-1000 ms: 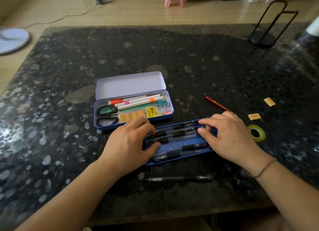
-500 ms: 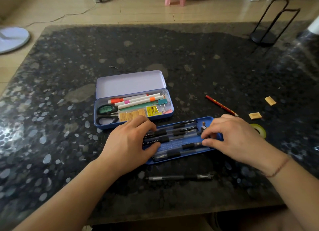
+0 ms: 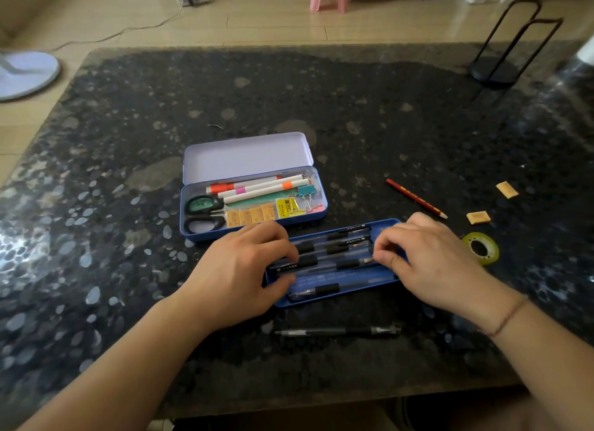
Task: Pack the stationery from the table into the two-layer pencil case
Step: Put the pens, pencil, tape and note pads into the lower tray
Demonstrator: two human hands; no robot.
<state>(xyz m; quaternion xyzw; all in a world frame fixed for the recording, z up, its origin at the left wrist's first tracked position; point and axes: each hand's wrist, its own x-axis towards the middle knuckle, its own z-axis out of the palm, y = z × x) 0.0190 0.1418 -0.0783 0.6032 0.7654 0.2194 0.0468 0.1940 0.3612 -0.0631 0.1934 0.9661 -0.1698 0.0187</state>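
Head view: the blue tray (image 3: 379,277), just in front of the open pencil case (image 3: 254,202) on the table (image 3: 128,141), now shows more of its right end, since the right hand (image 3: 427,260) has drawn back. That hand pinches one pen's tip (image 3: 366,260); the left hand (image 3: 238,269) grips the tray's left end, fingers curled over the pens. About five pens lie inside, one pen (image 3: 337,331), one pencil (image 3: 416,198), two erasers (image 3: 478,217) and one tape roll (image 3: 481,248) outside.

On a dark speckled stone table (image 3: 353,109) lies an open blue metal pencil case (image 3: 316,210) holding green-handled scissors (image 3: 202,203), white markers, small tan erasers and binder clips. Just in front, a shallow blue tray (image 3: 360,284) carries several black gel pens (image 3: 334,265). The left hand (image 3: 238,276) rests curled on the tray's left end; the right hand (image 3: 430,260) pinches a pen's tip. Another black pen (image 3: 337,331) lies nearer. To the right lie a red pencil (image 3: 416,198), two loose tan erasers (image 3: 478,217) and a yellow-green tape roll (image 3: 482,248).
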